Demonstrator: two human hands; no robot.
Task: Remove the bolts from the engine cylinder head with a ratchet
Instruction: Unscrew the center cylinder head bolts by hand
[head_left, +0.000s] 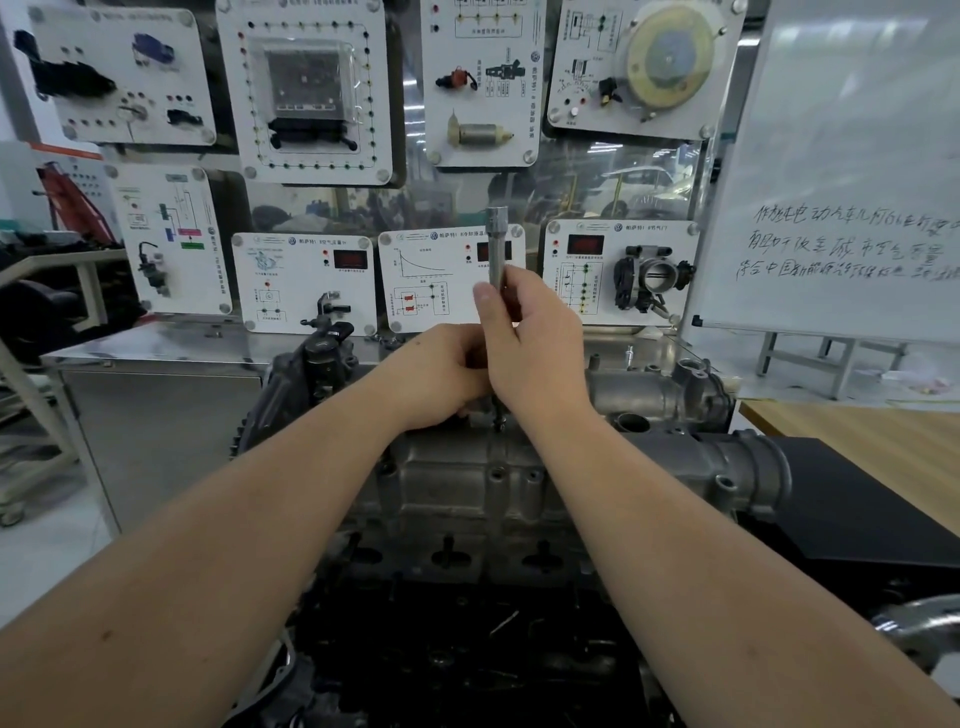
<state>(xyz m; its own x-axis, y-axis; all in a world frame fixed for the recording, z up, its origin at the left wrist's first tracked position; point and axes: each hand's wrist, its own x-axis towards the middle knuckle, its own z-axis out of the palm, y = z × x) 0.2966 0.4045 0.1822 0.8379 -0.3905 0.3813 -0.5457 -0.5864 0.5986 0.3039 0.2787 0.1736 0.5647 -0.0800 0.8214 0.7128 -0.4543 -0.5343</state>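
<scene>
Ratchet extension, slim bare steel, upright above grey cylinder head.

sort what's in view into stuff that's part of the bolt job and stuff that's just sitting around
Part of the job:
- metal tool shaft, upright, gripped by the right hand
- left hand, curled at the shaft's base
- engine cylinder head

Just around:
- training panels
- throttle body
- whiteboard
- wooden table

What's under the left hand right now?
The left hand curls over the tool shaft's lower end on the cylinder head. Any bolt beneath is covered.
</scene>
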